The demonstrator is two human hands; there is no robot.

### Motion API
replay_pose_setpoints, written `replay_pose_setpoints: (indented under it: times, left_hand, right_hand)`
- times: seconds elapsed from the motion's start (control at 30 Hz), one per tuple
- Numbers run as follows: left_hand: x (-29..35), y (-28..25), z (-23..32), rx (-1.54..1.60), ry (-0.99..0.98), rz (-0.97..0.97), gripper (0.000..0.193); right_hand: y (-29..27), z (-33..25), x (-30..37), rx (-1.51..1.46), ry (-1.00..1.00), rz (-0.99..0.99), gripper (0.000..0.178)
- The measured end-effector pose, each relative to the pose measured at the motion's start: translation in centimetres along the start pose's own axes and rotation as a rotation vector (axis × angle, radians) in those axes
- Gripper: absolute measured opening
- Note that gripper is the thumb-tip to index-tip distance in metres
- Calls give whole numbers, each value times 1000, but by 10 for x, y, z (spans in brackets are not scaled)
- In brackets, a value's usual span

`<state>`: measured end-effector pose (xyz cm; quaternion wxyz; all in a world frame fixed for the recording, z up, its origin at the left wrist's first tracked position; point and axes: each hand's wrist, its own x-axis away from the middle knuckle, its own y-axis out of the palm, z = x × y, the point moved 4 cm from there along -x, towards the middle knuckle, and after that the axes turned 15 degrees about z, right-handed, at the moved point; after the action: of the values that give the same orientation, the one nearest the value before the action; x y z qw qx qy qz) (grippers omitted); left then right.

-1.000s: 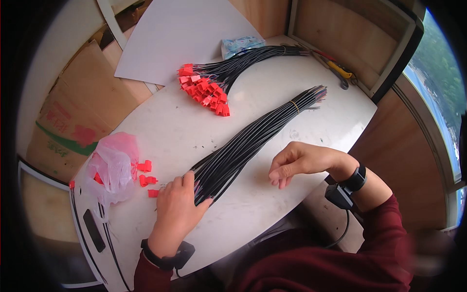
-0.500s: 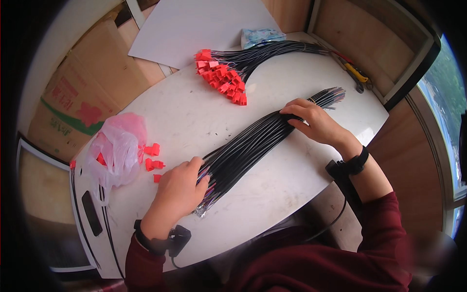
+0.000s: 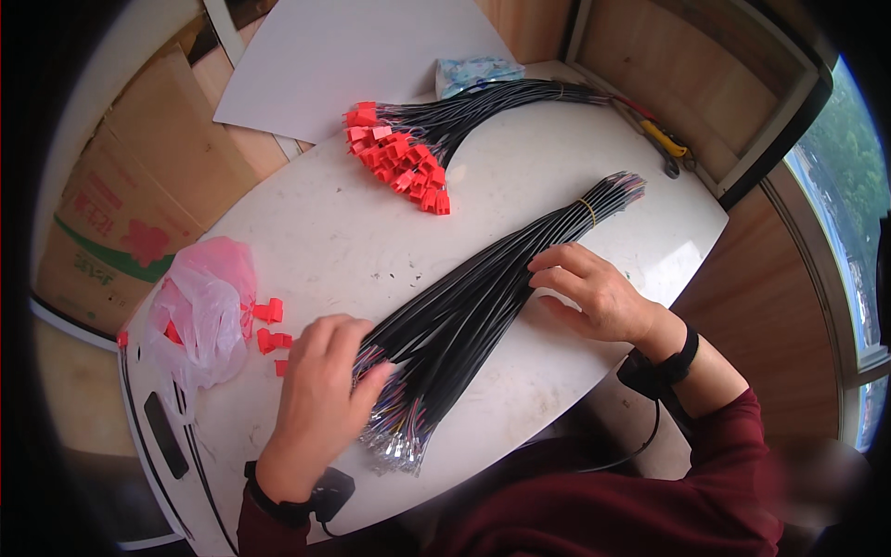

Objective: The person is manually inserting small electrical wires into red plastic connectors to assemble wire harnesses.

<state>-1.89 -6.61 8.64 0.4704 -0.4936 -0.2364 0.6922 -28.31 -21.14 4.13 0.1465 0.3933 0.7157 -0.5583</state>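
A long bundle of black cables (image 3: 478,302) lies slantwise across the white table. Its near end fans out into thin coloured wires with shiny metal terminals (image 3: 397,447). Towards the far end a yellow tie (image 3: 587,213) circles the bundle, beyond which short stripped wire ends show. My left hand (image 3: 323,395) is at the left side of the fanned wires, thumb apart from the fingers. My right hand (image 3: 594,295) is at the bundle's right side, below the tie, fingers spread and fingertips against or just beside the cables. Neither hand is closed around them.
A second cable bundle with red connectors (image 3: 399,167) lies at the back. Left are loose red connectors (image 3: 271,340), a thin plastic bag (image 3: 206,316) and a black flat object (image 3: 166,434). A yellow-handled tool (image 3: 665,139) lies at the far right; a cardboard box (image 3: 130,195) stands left.
My right hand has slid nearer along the bundle, uncovering the yellow tie. The near end has spread wider, showing more terminals, and my left hand has loosened from it. The view has shifted slightly.
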Motion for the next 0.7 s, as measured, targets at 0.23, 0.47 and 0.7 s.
replay_pose_setpoints:
  times: [0.23, 0.47, 0.7]
  left_hand:
    - [37, 34, 24, -76, 144, -174, 32]
    - [36, 42, 25, -18, 39, -181, 26]
    - [-22, -15, 14, 553, -574, -414, 19]
  right_hand:
    - [7, 6, -25, 4, 56, -88, 43]
    - [26, -11, -30, -73, -26, -161, 43]
    - [8, -5, -53, -251, 95, -52, 29]
